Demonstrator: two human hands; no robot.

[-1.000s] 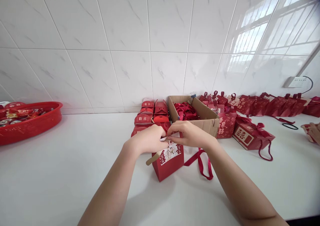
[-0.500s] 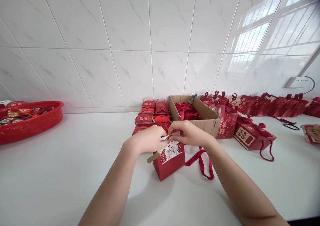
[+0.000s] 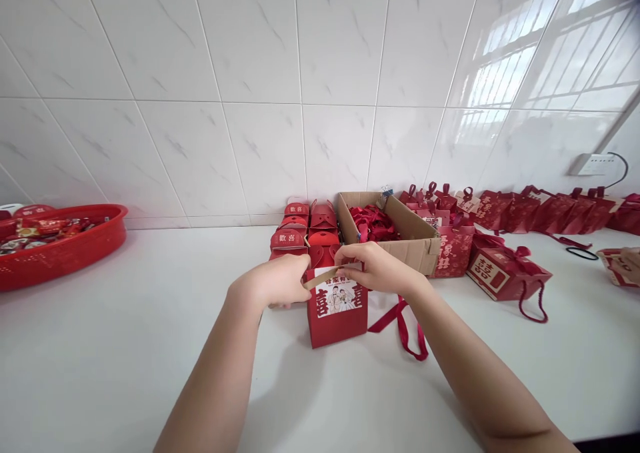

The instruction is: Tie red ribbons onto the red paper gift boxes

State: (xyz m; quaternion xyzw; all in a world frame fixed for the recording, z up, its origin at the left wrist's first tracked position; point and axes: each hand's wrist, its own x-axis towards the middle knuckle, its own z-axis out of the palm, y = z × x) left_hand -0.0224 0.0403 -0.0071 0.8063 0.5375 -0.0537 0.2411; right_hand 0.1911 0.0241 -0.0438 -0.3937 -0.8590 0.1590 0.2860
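A red gift box [image 3: 336,329] stands upright on the white counter, its front printed with a cartoon couple and red characters. Across its top edge runs a narrow gold ribbon [image 3: 320,279], stretched between my two hands. The left end is pinched by my left hand [image 3: 280,281], closed at the box's upper left corner. My right hand [image 3: 375,269] is closed at the upper right, thumb and fingers pinching the ribbon at the box top; its exact grip is partly hidden. A loose dark red ribbon [image 3: 404,323] lies on the counter beside the box.
Behind my hands are several small red boxes [image 3: 290,239] and a cardboard box [image 3: 420,251] of red ribbons. Finished-looking red gift boxes [image 3: 515,211] line the wall at right; a bow-topped box [image 3: 510,273] stands nearer. A red basin [image 3: 107,236] of wrapped sweets is far left.
My left hand has moved left, pulling the gold ribbon out straight along the box top. The box has turned to face me more squarely. My right hand stays nearly in place.
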